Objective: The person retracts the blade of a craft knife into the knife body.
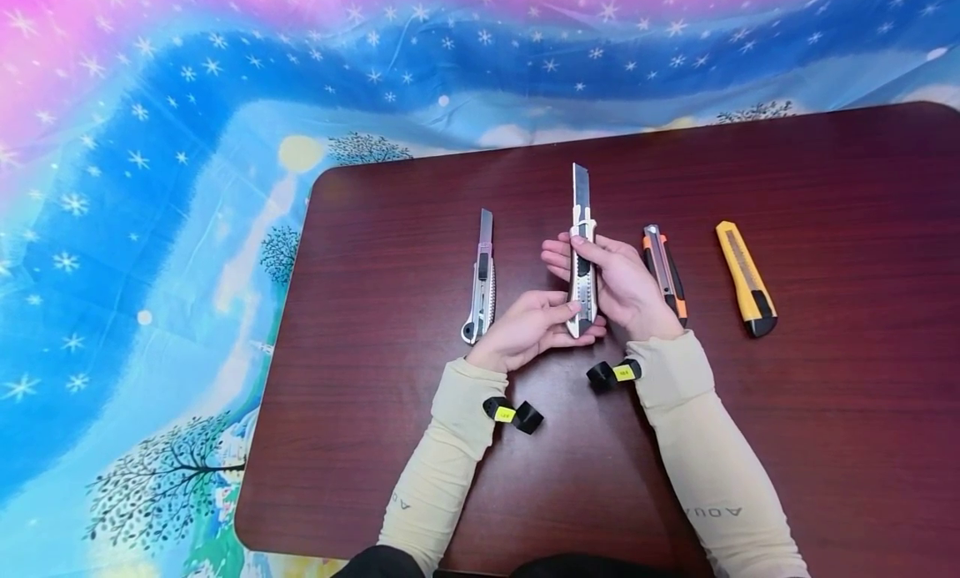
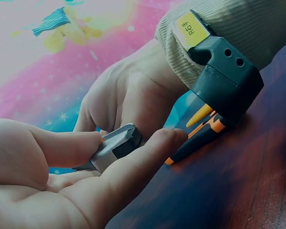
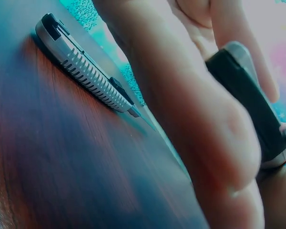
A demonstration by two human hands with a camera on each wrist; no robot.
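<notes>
Both hands hold one white-and-black utility knife (image 1: 585,288) above the table, its wide snap-off blade (image 1: 581,186) out and pointing away from me. My left hand (image 1: 528,326) grips the butt end, thumb on top and fingers underneath. Higher on the handle, my right hand (image 1: 633,284) has its thumb across the front near the black slider, with the fingers behind. The butt of the knife (image 2: 117,148) shows between thumb and fingers in the left wrist view. In the right wrist view, fingers partly hide the dark side of the handle (image 3: 250,102).
Left of the hands lies a silver utility knife (image 1: 483,286) with its blade out. To the right are an orange-and-black utility knife (image 1: 660,261), partly behind the right hand, and a yellow one (image 1: 742,269). All lie on the dark red-brown table (image 1: 360,394). A patterned cloth (image 1: 187,186) hangs beyond its edge.
</notes>
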